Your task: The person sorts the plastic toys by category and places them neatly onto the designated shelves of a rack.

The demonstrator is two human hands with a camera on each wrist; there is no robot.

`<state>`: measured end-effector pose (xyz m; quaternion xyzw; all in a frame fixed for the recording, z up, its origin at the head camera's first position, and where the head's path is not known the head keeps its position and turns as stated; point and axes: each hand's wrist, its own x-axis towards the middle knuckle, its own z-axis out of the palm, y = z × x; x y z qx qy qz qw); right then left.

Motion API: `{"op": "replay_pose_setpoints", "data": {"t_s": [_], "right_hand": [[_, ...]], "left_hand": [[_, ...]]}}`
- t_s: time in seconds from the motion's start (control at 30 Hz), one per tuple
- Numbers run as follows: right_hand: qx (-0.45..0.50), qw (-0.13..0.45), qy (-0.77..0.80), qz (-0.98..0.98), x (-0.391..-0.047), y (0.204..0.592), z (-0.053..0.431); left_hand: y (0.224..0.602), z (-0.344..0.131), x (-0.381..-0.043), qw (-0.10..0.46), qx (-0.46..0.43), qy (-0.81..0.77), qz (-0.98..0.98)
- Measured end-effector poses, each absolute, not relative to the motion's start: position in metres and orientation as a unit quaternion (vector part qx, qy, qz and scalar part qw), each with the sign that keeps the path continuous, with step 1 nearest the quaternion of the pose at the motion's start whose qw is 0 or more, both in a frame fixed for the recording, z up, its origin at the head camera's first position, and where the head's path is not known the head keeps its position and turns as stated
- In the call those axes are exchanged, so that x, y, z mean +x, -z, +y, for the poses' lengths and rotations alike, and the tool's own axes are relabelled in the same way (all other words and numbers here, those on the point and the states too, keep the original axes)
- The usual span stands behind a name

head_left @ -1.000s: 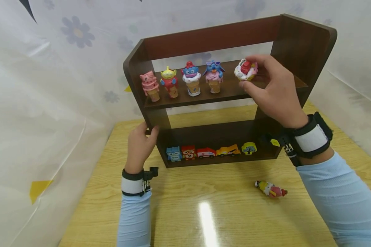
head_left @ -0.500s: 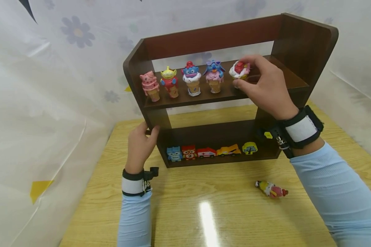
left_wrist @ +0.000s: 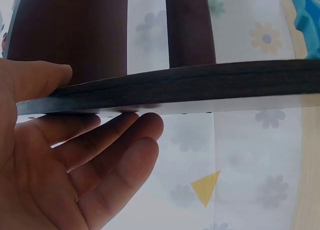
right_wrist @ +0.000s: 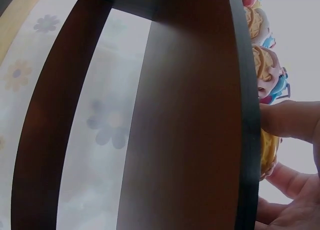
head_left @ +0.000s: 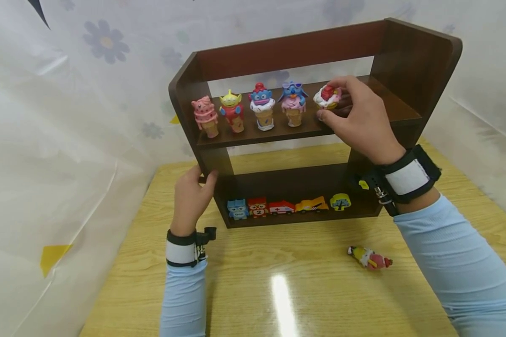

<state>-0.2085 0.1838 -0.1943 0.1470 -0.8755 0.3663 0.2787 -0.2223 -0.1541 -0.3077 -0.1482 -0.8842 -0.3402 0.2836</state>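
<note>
My right hand (head_left: pixel 364 124) pinches a toy ice cream (head_left: pixel 325 97) with white swirl, red top and yellow base, at the upper board of a dark brown wooden shelf (head_left: pixel 291 56). In the right wrist view, the toy's yellow base (right_wrist: pixel 268 152) shows beside the board's edge, between thumb and fingers. To its left stand a blue-eared cone figure (head_left: pixel 293 105), a blue-faced one (head_left: pixel 262 107), a yellow-headed one (head_left: pixel 232 112) and a pink one (head_left: pixel 204 117). My left hand (head_left: pixel 191 201) grips the shelf's left side panel (left_wrist: pixel 200 82), thumb on one face, fingers against the other.
On the lower board stand a blue owl block (head_left: pixel 238 209), a red owl block (head_left: pixel 258 207), a red ambulance (head_left: pixel 281 208), an orange vehicle (head_left: pixel 312 205) and a yellow tree block (head_left: pixel 340 202). Another toy figure (head_left: pixel 370 258) lies on the wooden table (head_left: pixel 236 281), front right.
My right hand has moved slightly left with the toy ice cream, closer to the blue-eared figure, and then stayed nearly still. My left hand keeps its grip on the panel.
</note>
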Motion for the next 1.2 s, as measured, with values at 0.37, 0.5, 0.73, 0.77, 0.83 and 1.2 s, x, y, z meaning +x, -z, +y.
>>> {"op": "replay_pose_setpoints", "data": {"t_s": [0.37, 0.5, 0.73, 0.77, 0.83, 1.2], "right_hand": [[0.138, 0.313, -0.374, -0.862, -0.186, 0.198, 0.195], [0.131, 0.351, -0.349, -0.859, -0.169, 0.203, 0.201], [0.144, 0.380, -0.335, -0.850, -0.143, 0.203, 0.207], [0.146, 0.382, -0.333, -0.850, -0.141, 0.203, 0.207], [0.149, 0.382, -0.331, -0.850, -0.135, 0.203, 0.207], [0.173, 0.388, -0.314, -0.849, -0.110, 0.219, 0.208]], "left_hand": [[0.306, -0.153, -0.223, 0.283, -0.144, 0.339, -0.886], [0.307, -0.153, -0.223, 0.286, -0.144, 0.344, -0.883], [0.308, -0.153, -0.222, 0.290, -0.143, 0.342, -0.883], [0.308, -0.153, -0.222, 0.291, -0.142, 0.341, -0.883], [0.307, -0.153, -0.221, 0.293, -0.142, 0.341, -0.882], [0.308, -0.152, -0.222, 0.292, -0.142, 0.339, -0.883]]}}
